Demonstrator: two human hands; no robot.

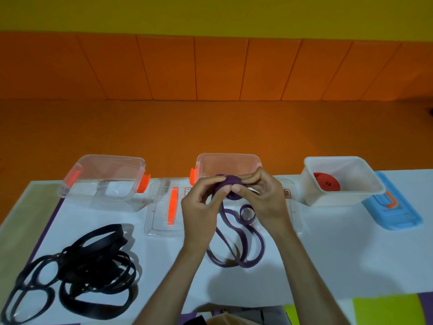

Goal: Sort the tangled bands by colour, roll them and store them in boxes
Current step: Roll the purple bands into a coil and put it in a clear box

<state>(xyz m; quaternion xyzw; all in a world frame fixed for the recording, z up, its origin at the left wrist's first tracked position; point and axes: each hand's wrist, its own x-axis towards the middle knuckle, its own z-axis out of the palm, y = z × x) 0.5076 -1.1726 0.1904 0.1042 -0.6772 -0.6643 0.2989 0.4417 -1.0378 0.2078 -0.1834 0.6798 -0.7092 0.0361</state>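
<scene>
purple band (229, 184) roll pinched between left hand (199, 207), right hand (264, 195)

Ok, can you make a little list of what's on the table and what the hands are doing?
left hand: pinching the purple roll
right hand: pinching the purple roll too
purple band: partly rolled, rest trails loose on the table
black bands: tangled pile, near left
left clear box: open, nothing visible inside
middle clear box: open, behind the hands
white box: open
red roll: inside the white box
blue lid: flat, right of the white box
</scene>
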